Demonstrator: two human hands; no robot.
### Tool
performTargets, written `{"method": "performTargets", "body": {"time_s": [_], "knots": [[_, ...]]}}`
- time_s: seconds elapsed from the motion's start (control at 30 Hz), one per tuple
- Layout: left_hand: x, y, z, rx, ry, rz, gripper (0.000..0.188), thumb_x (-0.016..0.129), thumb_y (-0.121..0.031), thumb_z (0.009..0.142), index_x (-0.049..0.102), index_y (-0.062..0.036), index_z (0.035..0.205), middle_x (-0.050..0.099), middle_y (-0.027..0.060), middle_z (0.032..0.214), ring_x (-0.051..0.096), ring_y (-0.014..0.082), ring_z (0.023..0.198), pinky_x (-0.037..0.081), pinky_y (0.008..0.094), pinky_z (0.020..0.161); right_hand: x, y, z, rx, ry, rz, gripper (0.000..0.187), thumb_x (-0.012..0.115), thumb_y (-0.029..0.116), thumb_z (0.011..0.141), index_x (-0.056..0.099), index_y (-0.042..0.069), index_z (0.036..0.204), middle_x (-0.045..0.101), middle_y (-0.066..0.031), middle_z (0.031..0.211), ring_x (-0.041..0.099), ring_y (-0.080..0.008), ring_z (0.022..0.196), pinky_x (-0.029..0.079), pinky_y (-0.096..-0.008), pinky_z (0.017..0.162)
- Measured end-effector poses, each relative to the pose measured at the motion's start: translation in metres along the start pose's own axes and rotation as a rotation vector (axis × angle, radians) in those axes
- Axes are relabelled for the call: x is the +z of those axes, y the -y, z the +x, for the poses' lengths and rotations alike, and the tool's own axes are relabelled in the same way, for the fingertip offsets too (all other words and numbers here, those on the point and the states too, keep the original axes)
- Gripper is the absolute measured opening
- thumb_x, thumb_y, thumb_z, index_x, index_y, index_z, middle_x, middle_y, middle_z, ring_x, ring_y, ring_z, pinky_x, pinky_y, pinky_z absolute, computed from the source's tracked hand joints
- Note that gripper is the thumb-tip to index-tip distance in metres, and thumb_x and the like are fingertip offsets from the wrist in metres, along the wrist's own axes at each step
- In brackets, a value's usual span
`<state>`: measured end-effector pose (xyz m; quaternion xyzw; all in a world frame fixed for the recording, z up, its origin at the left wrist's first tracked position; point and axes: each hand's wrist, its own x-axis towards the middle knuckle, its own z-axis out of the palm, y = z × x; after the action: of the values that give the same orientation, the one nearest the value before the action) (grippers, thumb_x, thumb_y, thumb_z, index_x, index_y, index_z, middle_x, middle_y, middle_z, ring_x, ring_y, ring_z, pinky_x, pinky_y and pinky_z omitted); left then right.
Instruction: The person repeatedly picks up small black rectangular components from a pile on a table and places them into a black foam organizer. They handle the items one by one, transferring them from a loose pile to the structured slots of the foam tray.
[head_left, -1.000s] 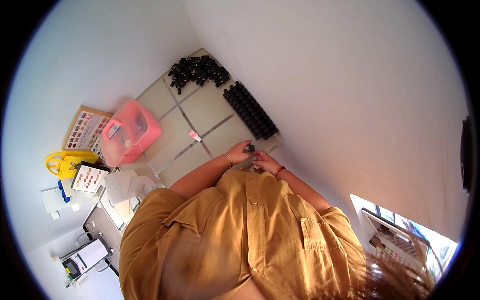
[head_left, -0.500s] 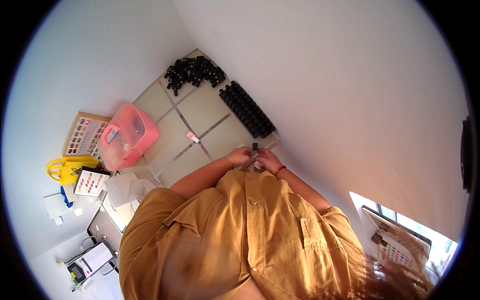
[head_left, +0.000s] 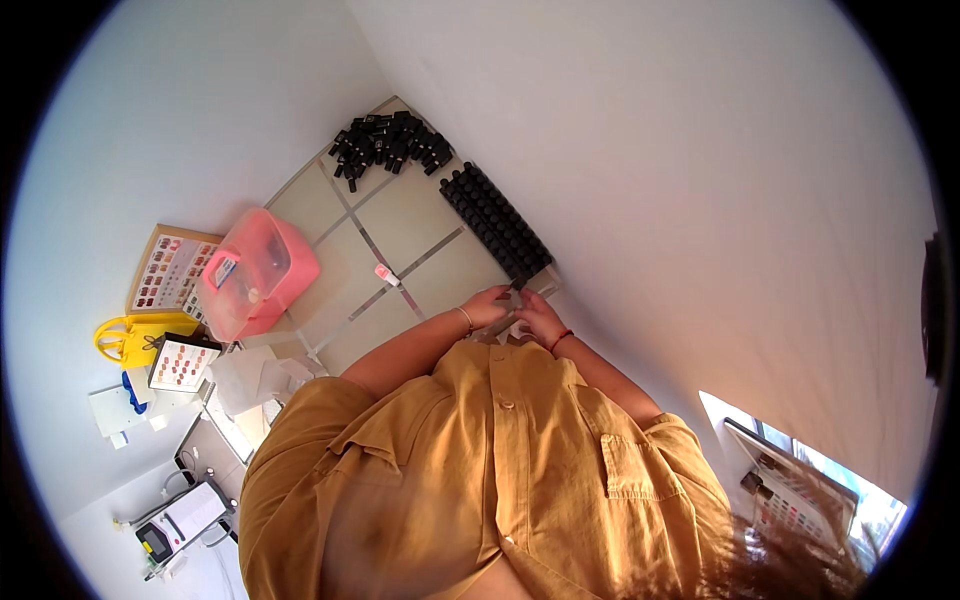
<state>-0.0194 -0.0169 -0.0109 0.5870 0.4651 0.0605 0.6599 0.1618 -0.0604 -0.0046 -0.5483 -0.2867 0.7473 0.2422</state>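
Small dark bottle point(head_left: 516, 287) pinched between both hands, left hand point(head_left: 487, 305) and right hand point(head_left: 540, 318) gripping it.

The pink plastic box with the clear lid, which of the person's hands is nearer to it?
Left. The left hand lies on the side toward the pink plastic box; the right hand is just beyond it, farther from the box.

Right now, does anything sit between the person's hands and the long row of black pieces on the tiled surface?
Nothing visible does. The left hand and right hand meet right at the near end of the black row, around something too small to identify. The small white item lies off to the side.
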Motion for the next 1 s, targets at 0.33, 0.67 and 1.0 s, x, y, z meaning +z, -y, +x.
{"method": "performTargets", "body": {"time_s": [0.33, 0.67, 1.0], "knots": [[-0.003, -0.01, 0.004, -0.054, 0.134, -0.132, 0.079, 0.052, -0.018, 0.073, 0.013, -0.0063, 0.141, 0.048, 0.0107, 0.125, 0.053, 0.0199, 0.097, 0.048, 0.0273, 0.068, -0.005, 0.005, 0.003, -0.005, 0.019, -0.019, 0.062, 0.049, 0.012, 0.083, 0.02, 0.012, 0.138, 0.024, -0.0023, 0.143, 0.039, -0.0146, 0.117, 0.041, -0.03, 0.081], [-0.09, 0.038, 0.004, -0.152, -0.113, -0.117, 0.021, 0.056, -0.015, 0.076, 0.063, -0.0071, 0.094, 0.062, 0.0052, 0.079, 0.058, 0.0123, 0.07, 0.047, 0.0267, 0.055, -0.018, -0.006, 0.018, -0.161, -0.227, -0.32, 0.044, 0.052, 0.014, 0.08, 0.045, 0.005, 0.123, 0.049, -0.0126, 0.123, 0.046, -0.0259, 0.112, 0.041, -0.0333, 0.086], [-0.222, -0.008, 0.041, -0.018, -0.652, 0.459, 0.047, 0.05, -0.007, 0.073, 0.05, -0.0109, 0.12, 0.039, 0.0184, 0.131, 0.038, 0.031, 0.12, 0.032, 0.0348, 0.101, -0.015, 0.016, 0.013, -0.203, 0.024, -1.475, 0.056, 0.054, 0.029, 0.076, 0.045, -0.001, 0.122, 0.04, -0.0223, 0.13, 0.03, -0.0406, 0.124, 0.029, -0.0452, 0.1]]}}
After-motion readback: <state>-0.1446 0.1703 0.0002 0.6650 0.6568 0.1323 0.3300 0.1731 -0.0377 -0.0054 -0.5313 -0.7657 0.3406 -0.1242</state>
